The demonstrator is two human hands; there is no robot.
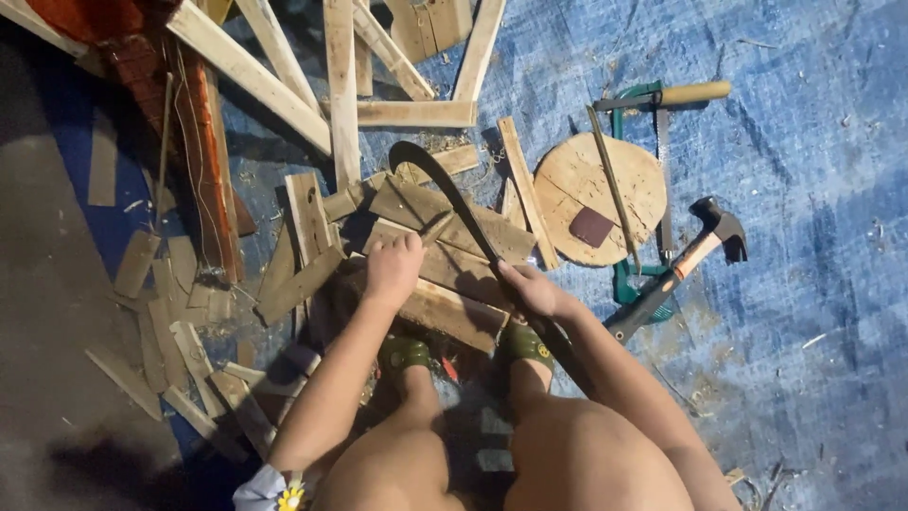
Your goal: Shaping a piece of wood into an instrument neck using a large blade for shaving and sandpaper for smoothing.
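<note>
Curved machete lies across stacked wood scraps, right hand clamped on its handle; left hand, fingers seemingly curled, pins a small piece steady for cutting.

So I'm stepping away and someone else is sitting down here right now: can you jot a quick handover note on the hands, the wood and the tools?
Left hand: fingers pinching a thin wood sliver upright on the plank pile.
Right hand: gripping the handle of a curved machete, blade resting across the planks by the sliver.
Both feet in green sandals brace the pile.
Hammer, green-framed saw and round wooden disc lie to the right on the blue tarp.
Done: split strips scattered on the left.
Left: the sliver and planks are uncut.
</note>
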